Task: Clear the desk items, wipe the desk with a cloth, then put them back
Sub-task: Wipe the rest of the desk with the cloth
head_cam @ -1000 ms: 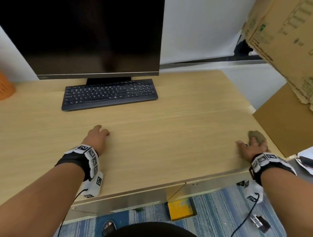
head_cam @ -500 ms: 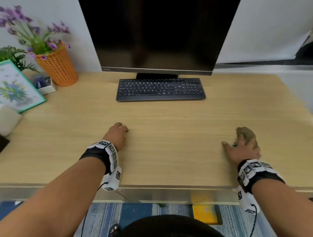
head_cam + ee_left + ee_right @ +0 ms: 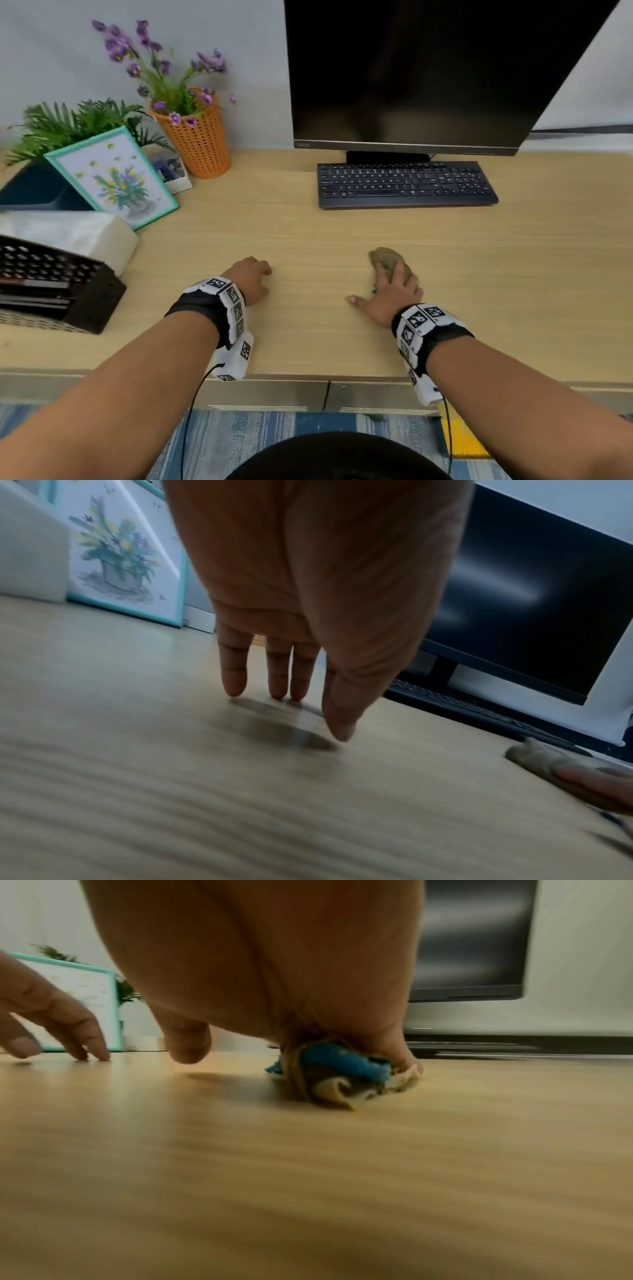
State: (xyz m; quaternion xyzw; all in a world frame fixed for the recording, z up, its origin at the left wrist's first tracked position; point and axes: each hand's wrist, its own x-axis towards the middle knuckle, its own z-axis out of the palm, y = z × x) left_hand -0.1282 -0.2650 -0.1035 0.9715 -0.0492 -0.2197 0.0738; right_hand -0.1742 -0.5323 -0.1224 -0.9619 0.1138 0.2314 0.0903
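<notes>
My right hand [image 3: 394, 287] presses a bunched brown cloth [image 3: 383, 258] onto the wooden desk [image 3: 342, 233], near the front middle. Its fingers curve over the wad and the thumb is spread out on the wood. The right wrist view shows the cloth [image 3: 342, 1080] squeezed under the hand, with a blue patch in its folds. My left hand [image 3: 253, 277] rests a little to the left, with its fingertips [image 3: 232, 688] on the desk and nothing in it. The cloth [image 3: 534, 753] also shows at the right edge of the left wrist view.
A black keyboard [image 3: 404, 183] lies below the dark monitor [image 3: 411, 68] at the back. On the left stand an orange flower basket [image 3: 198, 144], a teal-framed picture [image 3: 116, 178], a fern [image 3: 68, 120], a white tissue pack [image 3: 75, 233] and a black mesh tray [image 3: 51, 281].
My right hand has slid the cloth leftward from the desk's right edge to the middle. My head has turned left, bringing the left-side items into view. The left hand has stayed put.
</notes>
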